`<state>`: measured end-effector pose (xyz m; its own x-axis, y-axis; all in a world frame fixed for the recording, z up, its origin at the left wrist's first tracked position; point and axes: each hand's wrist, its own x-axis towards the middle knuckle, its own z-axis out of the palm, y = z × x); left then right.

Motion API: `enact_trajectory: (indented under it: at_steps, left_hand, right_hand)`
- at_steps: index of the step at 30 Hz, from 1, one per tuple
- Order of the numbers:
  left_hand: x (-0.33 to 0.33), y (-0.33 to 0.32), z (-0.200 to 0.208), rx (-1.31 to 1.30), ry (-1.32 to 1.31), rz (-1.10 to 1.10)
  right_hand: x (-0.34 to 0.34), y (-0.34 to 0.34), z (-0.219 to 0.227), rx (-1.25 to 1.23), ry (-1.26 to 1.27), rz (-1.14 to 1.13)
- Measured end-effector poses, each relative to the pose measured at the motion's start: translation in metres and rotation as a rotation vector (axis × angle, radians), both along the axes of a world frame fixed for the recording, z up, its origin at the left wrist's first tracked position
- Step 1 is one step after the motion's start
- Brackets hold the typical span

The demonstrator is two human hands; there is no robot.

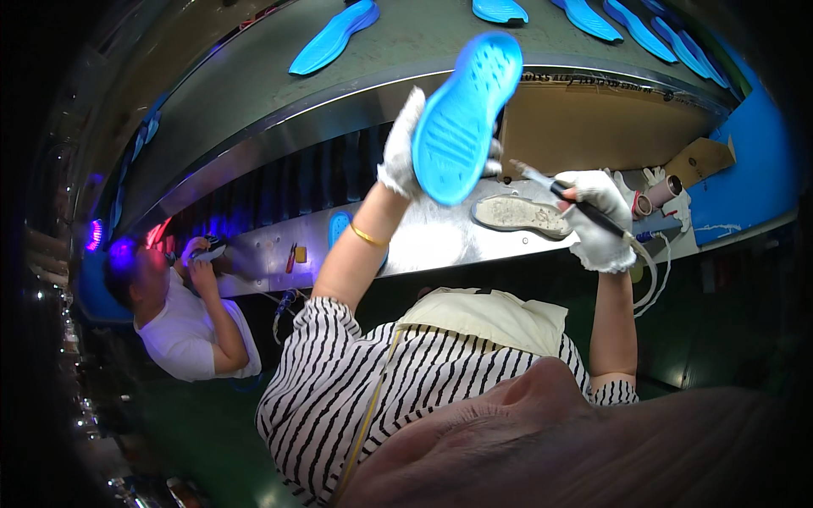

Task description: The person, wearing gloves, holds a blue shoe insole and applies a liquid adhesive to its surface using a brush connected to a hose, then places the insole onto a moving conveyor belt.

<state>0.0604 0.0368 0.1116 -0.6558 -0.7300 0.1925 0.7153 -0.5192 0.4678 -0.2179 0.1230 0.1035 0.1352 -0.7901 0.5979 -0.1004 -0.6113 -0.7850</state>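
Observation:
A bright blue shoe sole (pixel 466 127) is held up above the metal bench. My left hand (pixel 400 152), in a white glove, is closed on its left edge, with fingertips showing past its right edge. My right hand (pixel 603 222), also gloved, grips a pen-shaped tool (pixel 589 210) with a black handle. The tool's metal tip points up and left toward the sole without touching it. From its back end a pale hose or cable runs down. Just left of my right hand, a grey-white sole-shaped piece (pixel 518 213) lies on the bench, its right end partly hidden by the glove.
Beyond the bench runs a dark belt (pixel 229 118) carrying several blue soles (pixel 334 38). Cardboard (pixel 593 127) leans behind the bench. Rolls (pixel 669 188) sit at the right. Another blue sole (pixel 340 227) is behind my left forearm. A co-worker (pixel 190 326) handles something at the left.

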Motion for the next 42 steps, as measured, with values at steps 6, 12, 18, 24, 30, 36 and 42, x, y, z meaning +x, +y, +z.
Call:
enact_trajectory:
  at_steps: [6,12,18,24,30,36,42]
  left_hand:
    - [0.016,-0.099,0.059,0.085,0.074,0.453]
    - [0.024,-0.09,0.047,0.022,-0.28,0.396]
    - [0.117,-0.098,0.061,-1.541,-1.734,1.394]
    - [0.205,-0.108,0.049,-0.994,-2.242,1.369]
    - [0.176,-0.06,0.042,-1.282,-1.684,1.607]
    - [0.163,0.016,0.1,-0.82,-0.778,1.789]
    - [0.15,0.044,0.094,-0.761,-0.099,0.77]
  right_hand:
    - [0.005,-0.007,-0.009,0.038,-0.072,0.002]
    - [0.006,-0.005,-0.018,0.015,0.035,-0.035]
    - [0.01,-0.012,-0.024,0.032,0.011,-0.063]
    - [0.03,-0.022,-0.03,0.065,-0.058,0.041]
    - [0.032,-0.03,-0.031,0.095,-0.011,0.118]
    - [0.033,-0.04,-0.032,0.022,0.083,0.095]
    - [0.038,-0.042,-0.042,0.184,-0.06,0.222]
